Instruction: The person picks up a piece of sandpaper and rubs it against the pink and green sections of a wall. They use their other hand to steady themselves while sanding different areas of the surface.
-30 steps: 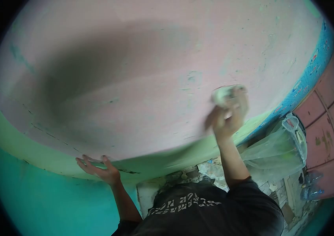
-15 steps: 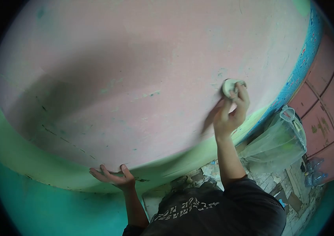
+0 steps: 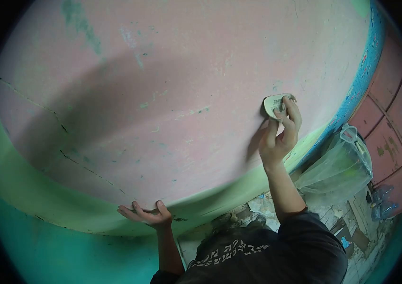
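Note:
A pale, round-edged piece of sandpaper with dark print on its back lies against the pink wall. My right hand grips it, the fingertips pressing on its printed side. Lower and to the left, my left hand rests with fingers spread at the bottom of the pink area, by the light green band. It holds nothing. The wall's paint is worn, with green patches and a dark crack running down toward my left hand. The sandpaper's rough face is hidden.
A clear plastic bag stands on the right by the red tiled surface. Plastic bottles lie near it. Scraps and debris cover the floor. A blue patterned strip borders the wall.
The view has shifted a little, so wall marks and both hands appear moved. The sandpaper has turned, and its printed back now shows clearly. My left hand keeps its place on the wall.

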A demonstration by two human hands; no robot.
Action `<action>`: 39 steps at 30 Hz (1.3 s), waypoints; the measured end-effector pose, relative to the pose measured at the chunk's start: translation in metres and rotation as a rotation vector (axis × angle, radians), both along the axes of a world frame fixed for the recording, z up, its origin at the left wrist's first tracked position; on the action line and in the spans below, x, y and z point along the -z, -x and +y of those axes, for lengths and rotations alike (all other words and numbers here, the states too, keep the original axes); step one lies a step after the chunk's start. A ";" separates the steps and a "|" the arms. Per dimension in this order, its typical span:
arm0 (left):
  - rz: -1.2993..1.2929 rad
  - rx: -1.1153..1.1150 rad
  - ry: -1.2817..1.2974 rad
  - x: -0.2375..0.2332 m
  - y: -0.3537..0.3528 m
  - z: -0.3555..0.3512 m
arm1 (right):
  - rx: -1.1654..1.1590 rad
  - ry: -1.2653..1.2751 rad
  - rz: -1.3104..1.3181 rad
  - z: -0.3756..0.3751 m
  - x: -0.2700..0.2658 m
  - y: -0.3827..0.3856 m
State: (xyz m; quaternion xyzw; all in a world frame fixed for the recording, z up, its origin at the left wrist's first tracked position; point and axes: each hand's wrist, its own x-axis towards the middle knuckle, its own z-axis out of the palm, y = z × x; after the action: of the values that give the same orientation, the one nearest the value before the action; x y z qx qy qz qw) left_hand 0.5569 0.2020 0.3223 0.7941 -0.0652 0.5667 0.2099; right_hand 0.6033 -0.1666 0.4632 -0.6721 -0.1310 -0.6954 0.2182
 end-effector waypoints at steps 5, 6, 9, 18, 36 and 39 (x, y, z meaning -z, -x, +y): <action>-0.008 -0.010 -0.020 0.003 0.000 0.004 | -0.059 0.317 -0.005 0.025 -0.006 0.014; -0.010 -0.007 -0.029 0.003 -0.001 0.007 | 0.018 0.095 -0.092 0.025 -0.007 -0.004; -0.020 -0.021 -0.020 0.008 -0.003 0.004 | 0.081 0.027 -0.047 0.041 -0.009 0.004; 0.011 -0.061 -0.072 0.030 0.001 0.021 | -0.116 0.254 -0.082 0.058 -0.024 0.012; -0.014 -0.031 -0.071 0.042 -0.001 0.024 | 0.012 0.299 -0.051 0.031 -0.042 0.000; 0.018 -0.064 -0.099 0.042 -0.002 0.032 | 0.004 0.076 -0.103 0.007 -0.046 -0.010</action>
State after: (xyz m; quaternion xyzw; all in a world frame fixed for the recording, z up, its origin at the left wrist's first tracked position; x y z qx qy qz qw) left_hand 0.5587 0.2335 0.2802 0.8104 -0.0657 0.5618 0.1526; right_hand 0.6137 -0.1596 0.5089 -0.6435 -0.1671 -0.7239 0.1841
